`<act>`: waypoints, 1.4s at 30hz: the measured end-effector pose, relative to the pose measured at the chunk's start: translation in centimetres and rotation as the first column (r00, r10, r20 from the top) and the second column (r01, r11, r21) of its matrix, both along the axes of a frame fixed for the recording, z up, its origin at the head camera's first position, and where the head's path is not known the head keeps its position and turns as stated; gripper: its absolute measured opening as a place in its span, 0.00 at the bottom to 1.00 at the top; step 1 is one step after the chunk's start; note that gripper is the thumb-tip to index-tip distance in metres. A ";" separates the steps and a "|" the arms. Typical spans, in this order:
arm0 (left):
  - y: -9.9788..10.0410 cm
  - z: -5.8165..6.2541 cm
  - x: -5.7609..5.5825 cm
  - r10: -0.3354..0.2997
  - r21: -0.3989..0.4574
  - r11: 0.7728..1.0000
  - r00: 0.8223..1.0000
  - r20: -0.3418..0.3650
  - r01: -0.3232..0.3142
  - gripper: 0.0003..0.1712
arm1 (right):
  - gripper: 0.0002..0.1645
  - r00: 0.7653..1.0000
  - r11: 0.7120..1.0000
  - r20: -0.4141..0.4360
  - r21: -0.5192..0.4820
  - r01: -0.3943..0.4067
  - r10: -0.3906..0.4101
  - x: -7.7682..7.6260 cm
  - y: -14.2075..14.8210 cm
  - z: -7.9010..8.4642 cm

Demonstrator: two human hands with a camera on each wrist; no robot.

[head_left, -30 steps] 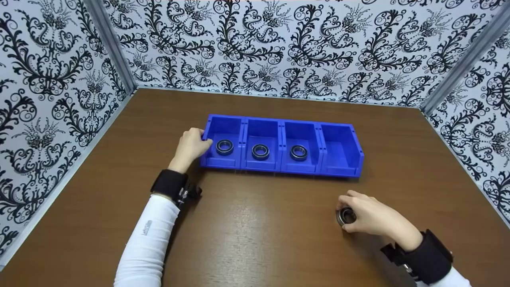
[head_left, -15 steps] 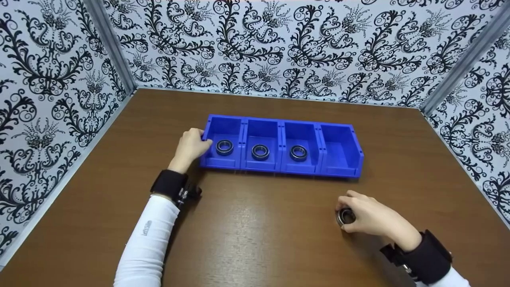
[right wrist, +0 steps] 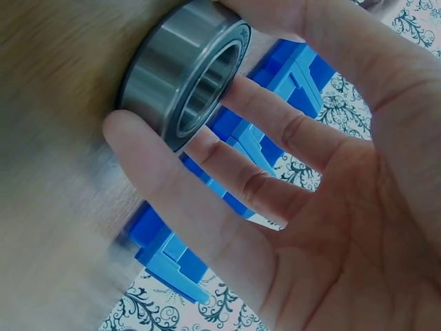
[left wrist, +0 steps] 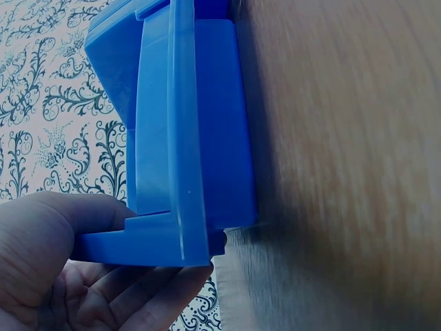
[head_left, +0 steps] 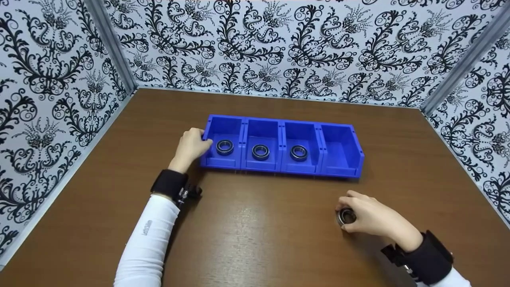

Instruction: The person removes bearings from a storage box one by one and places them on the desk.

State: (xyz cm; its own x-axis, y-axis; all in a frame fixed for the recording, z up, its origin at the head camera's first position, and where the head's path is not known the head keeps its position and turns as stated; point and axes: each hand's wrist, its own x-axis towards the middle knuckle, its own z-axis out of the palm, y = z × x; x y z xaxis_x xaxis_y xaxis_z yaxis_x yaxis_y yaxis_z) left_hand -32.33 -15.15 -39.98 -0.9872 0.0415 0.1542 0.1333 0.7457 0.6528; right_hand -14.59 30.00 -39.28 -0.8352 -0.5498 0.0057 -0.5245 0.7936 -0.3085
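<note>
A blue four-section storage bin (head_left: 258, 165) stands toward the back of the table. My left hand (head_left: 190, 145) grips its left end wall, the thumb over the inside and the fingers outside; the left wrist view shows the wall (left wrist: 148, 241) between them. One ball bearing (head_left: 219, 151) lies in the leftmost section, a second bearing (head_left: 260, 158) beside it, and a third bearing (head_left: 298, 158) in the section after that. At front right, my right hand (head_left: 370, 215) holds another ball bearing (right wrist: 165, 65) by its outer rim, low at the tabletop.
The rightmost section (head_left: 338, 151) of the bin shows a bare floor. Brown wood-grain tabletop (head_left: 255, 223) lies between the hands. Patterned panels (head_left: 279, 48) with grey metal posts (head_left: 111, 44) enclose the back and both sides. Black bands (head_left: 169, 183) wrap both wrists.
</note>
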 end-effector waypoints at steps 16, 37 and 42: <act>0.1 0.0 -0.1 0.000 -0.001 1.000 1.000 0.014 0.000 0.09 | 0.21 1.000 1.000 -0.004 0.005 0.018 -0.018 0.1 0.0 0.0; 0.0 -0.1 0.0 0.002 -0.004 1.000 1.000 0.004 -0.002 0.06 | 0.23 0.999 0.999 -0.030 0.031 0.018 -0.017 0.4 -0.1 0.0; 0.0 -0.1 0.0 0.001 -0.003 1.000 1.000 0.010 -0.001 0.07 | 0.22 0.999 0.999 -0.027 0.021 0.028 -0.027 0.5 -0.1 0.4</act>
State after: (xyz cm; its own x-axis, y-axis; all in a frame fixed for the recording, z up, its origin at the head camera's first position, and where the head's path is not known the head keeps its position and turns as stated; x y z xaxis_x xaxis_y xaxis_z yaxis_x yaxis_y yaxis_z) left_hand -32.29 -15.15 -40.08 -0.9887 0.0407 0.1445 0.1261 0.7477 0.6520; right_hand -14.09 29.95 -38.85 -0.8496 -0.5271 0.0169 -0.5104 0.8138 -0.2778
